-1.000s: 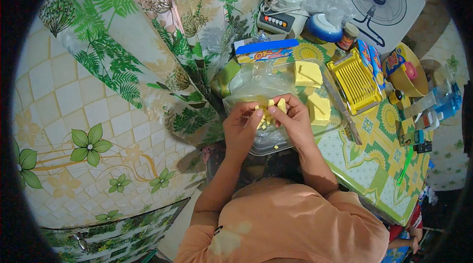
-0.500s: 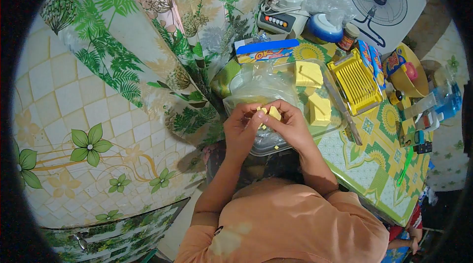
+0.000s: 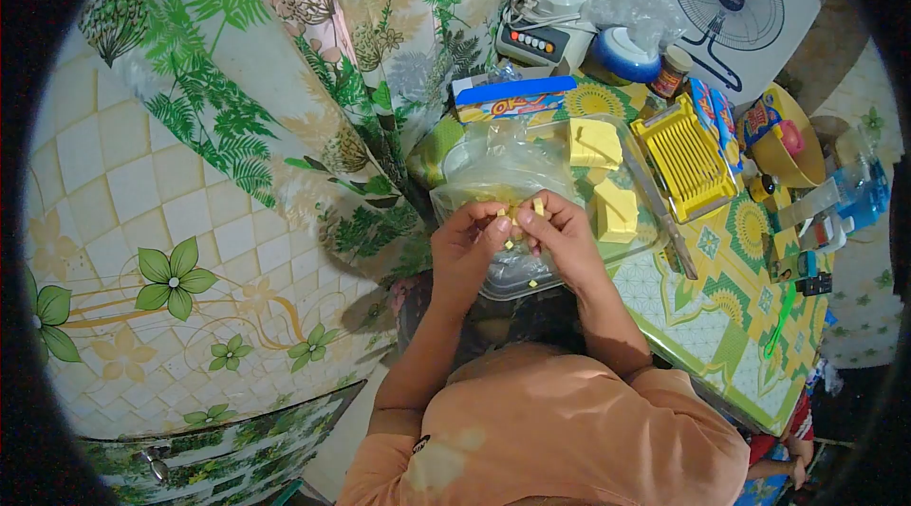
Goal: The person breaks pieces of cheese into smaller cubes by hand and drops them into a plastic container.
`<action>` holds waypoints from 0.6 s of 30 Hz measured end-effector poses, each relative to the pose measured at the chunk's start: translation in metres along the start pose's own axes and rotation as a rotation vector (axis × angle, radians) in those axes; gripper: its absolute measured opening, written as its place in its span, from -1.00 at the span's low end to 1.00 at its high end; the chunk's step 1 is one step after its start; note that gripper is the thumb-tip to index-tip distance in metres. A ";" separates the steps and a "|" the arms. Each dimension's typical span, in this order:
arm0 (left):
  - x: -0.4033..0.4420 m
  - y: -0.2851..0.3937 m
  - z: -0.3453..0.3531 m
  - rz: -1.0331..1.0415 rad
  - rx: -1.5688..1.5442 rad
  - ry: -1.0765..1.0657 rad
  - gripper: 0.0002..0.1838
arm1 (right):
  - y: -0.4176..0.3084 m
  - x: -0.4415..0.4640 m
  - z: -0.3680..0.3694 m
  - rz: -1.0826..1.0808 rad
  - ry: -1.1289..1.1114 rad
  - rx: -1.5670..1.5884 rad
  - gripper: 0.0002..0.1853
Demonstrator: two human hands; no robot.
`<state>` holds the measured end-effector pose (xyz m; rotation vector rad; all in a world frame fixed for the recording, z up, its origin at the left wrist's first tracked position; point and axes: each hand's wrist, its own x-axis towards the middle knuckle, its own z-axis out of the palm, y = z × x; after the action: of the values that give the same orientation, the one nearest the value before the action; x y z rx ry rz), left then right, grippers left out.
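My left hand (image 3: 467, 242) has its thumb and fingers pinched on small yellow pieces. Close beside it, my right hand (image 3: 562, 233) grips more yellow pieces (image 3: 538, 207), one sticking up between its fingers. Both hands are over a clear plastic bag (image 3: 503, 169) that lies in a clear tray (image 3: 655, 239). Below the hands a small yellow cube (image 3: 532, 284) rests near the tray's front edge. Two larger yellow blocks, an upper one (image 3: 595, 144) and a lower one (image 3: 616, 212), sit in the tray on the right.
A knife (image 3: 676, 245) lies along the tray's right side, beside a yellow slicer (image 3: 685, 157). Behind are a blender (image 3: 546, 32), a blue-striped box (image 3: 512, 98), a blue bowl (image 3: 624, 55) and a jar (image 3: 670, 70). At right stand a yellow bowl (image 3: 802, 141) and bottles. A person's hand shows at lower right.
The fingertips closed together over the yellow pieces, then parted slightly. The larger piece in my right hand now looks narrower, and a small piece shows below the fingertips.
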<state>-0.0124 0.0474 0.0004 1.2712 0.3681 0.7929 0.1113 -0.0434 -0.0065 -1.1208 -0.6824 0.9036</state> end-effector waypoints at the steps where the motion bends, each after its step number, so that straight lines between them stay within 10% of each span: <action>1: 0.000 0.002 0.001 -0.006 -0.005 -0.001 -0.82 | 0.000 0.000 0.001 -0.028 0.026 0.001 -0.82; 18: 0.001 -0.001 0.005 0.065 0.089 0.013 -0.82 | -0.005 -0.001 0.002 -0.005 0.045 0.046 -0.77</action>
<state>-0.0081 0.0451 0.0011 1.3674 0.3777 0.8480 0.1105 -0.0446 -0.0009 -1.0944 -0.6246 0.8832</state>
